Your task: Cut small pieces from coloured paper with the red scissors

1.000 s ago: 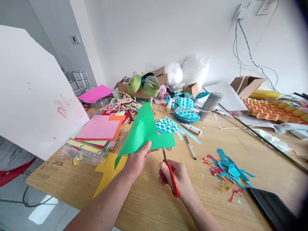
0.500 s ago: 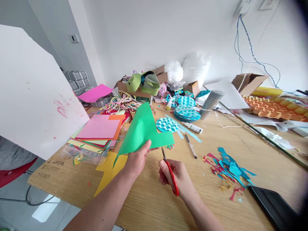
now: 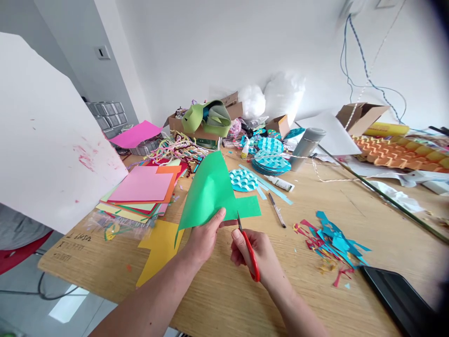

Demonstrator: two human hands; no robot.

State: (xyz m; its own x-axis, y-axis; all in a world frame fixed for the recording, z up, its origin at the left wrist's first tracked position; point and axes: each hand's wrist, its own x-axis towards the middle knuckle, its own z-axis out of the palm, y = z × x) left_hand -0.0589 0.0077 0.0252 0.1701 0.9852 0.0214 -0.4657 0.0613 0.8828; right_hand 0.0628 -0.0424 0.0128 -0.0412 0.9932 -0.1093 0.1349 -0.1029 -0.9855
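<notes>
My left hand (image 3: 203, 236) pinches the lower edge of a green sheet of paper (image 3: 210, 192), holding it up above the wooden table (image 3: 224, 290). My right hand (image 3: 261, 257) is closed round the red handles of a pair of scissors (image 3: 247, 248). The blades point up and meet the green paper's bottom edge just right of my left thumb. A yellow paper cut-out (image 3: 157, 248) lies flat on the table under my left forearm.
A stack of coloured paper sheets (image 3: 140, 192) lies to the left, beside a white board (image 3: 45, 140). Blue patterned discs (image 3: 271, 161), a glue tube (image 3: 280, 183), a pen (image 3: 277, 210) and blue and red scraps (image 3: 333, 243) are to the right. A black tablet (image 3: 396, 299) lies near right.
The green paper has tilted and shifted slightly right and down. The scissors' blades have moved up into its bottom edge. The camera view has dipped a little.
</notes>
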